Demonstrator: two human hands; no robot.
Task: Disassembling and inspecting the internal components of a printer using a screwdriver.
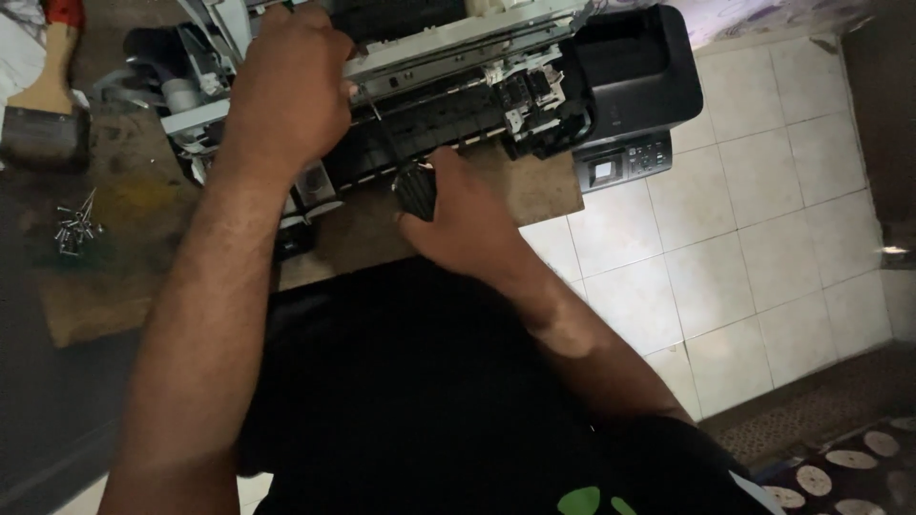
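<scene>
Printer [448, 86], opened and stripped of covers, lies across the far edge of a wooden board [363, 229], its black right end overhanging tiled floor [763, 210]. The right hand [468, 215] grips a black-handled screwdriver [412, 186], its shaft angled up-left into the mechanism. The left hand [291, 91] clasps the frame's far-left part. Loose screws [74, 227] and a brush [43, 105] lie left.

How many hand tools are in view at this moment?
2. A black-handled screwdriver is gripped in the right hand, its tip in the opened printer. A wooden-handled paintbrush lies on the bench's far left. Others may be hidden.
</scene>
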